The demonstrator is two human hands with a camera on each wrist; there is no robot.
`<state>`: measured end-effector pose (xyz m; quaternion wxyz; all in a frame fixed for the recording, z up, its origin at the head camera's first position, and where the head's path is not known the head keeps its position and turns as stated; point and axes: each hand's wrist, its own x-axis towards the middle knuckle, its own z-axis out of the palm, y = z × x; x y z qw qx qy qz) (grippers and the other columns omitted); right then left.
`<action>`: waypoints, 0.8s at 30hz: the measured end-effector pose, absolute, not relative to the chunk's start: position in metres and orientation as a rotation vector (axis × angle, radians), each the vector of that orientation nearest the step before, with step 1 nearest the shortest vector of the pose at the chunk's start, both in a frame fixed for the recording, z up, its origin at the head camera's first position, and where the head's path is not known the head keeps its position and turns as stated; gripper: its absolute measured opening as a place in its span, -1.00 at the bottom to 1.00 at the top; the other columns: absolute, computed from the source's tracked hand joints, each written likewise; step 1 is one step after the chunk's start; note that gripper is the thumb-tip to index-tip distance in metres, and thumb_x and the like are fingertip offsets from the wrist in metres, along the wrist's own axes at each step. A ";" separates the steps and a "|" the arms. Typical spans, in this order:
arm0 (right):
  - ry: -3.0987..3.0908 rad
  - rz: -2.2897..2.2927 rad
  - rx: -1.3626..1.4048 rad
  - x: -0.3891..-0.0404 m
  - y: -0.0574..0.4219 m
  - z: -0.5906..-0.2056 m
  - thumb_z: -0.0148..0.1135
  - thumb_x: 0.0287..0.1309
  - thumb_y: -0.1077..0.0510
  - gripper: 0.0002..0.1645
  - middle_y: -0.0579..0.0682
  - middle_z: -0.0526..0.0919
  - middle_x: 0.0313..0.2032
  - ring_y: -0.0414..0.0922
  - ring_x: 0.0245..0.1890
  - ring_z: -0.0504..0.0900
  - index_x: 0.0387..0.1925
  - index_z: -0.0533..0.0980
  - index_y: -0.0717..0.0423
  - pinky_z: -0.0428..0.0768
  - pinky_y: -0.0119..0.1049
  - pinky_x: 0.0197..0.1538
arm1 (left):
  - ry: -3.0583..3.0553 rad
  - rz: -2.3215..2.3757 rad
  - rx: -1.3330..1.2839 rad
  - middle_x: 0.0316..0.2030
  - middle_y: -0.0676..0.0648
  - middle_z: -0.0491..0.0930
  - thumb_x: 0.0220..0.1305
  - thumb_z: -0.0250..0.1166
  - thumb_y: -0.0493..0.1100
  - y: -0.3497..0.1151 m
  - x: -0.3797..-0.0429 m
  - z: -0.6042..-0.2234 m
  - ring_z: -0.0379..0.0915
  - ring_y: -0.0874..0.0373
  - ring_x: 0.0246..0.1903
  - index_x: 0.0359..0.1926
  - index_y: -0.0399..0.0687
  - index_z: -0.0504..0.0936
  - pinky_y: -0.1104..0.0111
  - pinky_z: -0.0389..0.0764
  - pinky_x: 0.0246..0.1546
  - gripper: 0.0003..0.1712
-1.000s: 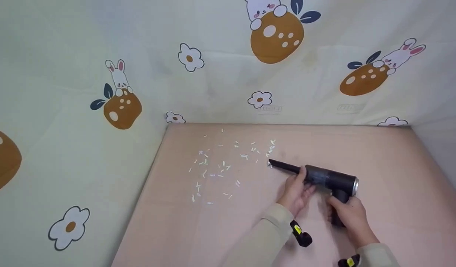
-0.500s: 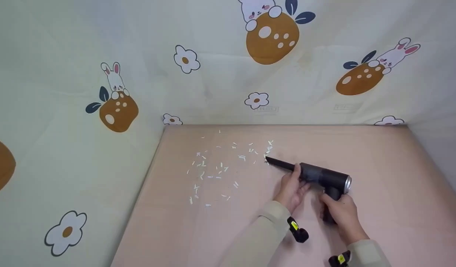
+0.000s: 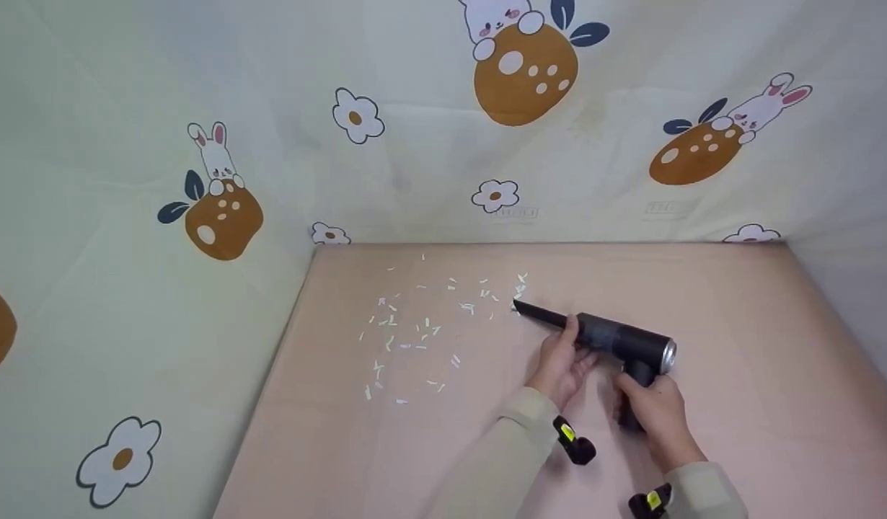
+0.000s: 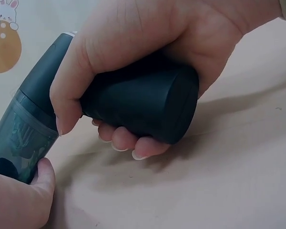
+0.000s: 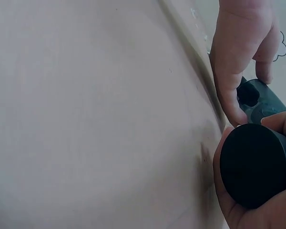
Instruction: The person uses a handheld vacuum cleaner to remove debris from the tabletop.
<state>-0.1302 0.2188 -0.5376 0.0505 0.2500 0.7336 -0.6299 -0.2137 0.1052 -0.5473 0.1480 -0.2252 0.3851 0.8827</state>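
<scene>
A black handheld vacuum (image 3: 634, 347) with a long narrow nozzle (image 3: 541, 313) is held just above the pink tabletop, tilted down to the left. My right hand (image 3: 660, 414) grips its handle (image 4: 138, 102), fingers wrapped around it. Farther forward, my left hand (image 3: 562, 360) supports the barrel, its thumb on the near side and fingers beneath. Strips show inside the clear chamber (image 4: 26, 126) in the left wrist view. The nozzle tip is at a few white paper scraps (image 3: 520, 288). More scraps (image 3: 425, 328) lie scattered to the left.
The pink tabletop (image 3: 761, 346) meets a pale cloth wall (image 3: 415, 166) at the back, printed with rabbits and flowers. Similar cloth hangs along the left side. A wrist camera (image 3: 575, 441) is strapped at each sleeve.
The vacuum and both hands have shifted slightly left and up in the view, while the view itself also drifts. The nozzle tip has moved up along the right-hand line of scraps. Both grips stay the same.
</scene>
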 end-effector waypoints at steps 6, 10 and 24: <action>2.248 -1.893 0.767 -0.130 0.219 -0.539 0.20 0.28 0.12 -0.73 -0.03 0.61 -0.63 -0.11 -0.61 0.59 -0.22 0.46 0.30 0.64 -0.31 -0.45 | 1.111 2.536 -0.646 -0.10 -0.24 0.74 0.51 0.18 0.00 0.105 -0.215 -0.548 0.67 -0.09 -0.01 0.13 -0.32 0.56 -0.03 0.63 0.19 -0.54; 2.263 -1.871 0.767 -0.131 0.220 -0.538 0.18 0.27 0.11 -0.73 -0.03 0.61 -0.63 -0.12 -0.60 0.60 -0.26 0.51 0.31 0.65 -0.31 -0.44 | 1.118 2.536 -0.633 -0.10 -0.24 0.73 0.51 0.17 0.01 0.106 -0.215 -0.546 0.67 -0.10 -0.01 0.12 -0.32 0.57 -0.02 0.64 0.18 -0.54; 2.219 -1.924 0.742 -0.132 0.216 -0.537 0.15 0.30 0.14 -0.73 -0.01 0.60 -0.61 -0.11 -0.61 0.59 -0.16 0.40 0.31 0.65 -0.30 -0.46 | 1.116 2.548 -0.611 -0.08 -0.21 0.73 0.52 0.16 0.02 0.101 -0.216 -0.549 0.67 -0.03 -0.03 0.15 -0.31 0.54 0.00 0.64 0.18 -0.53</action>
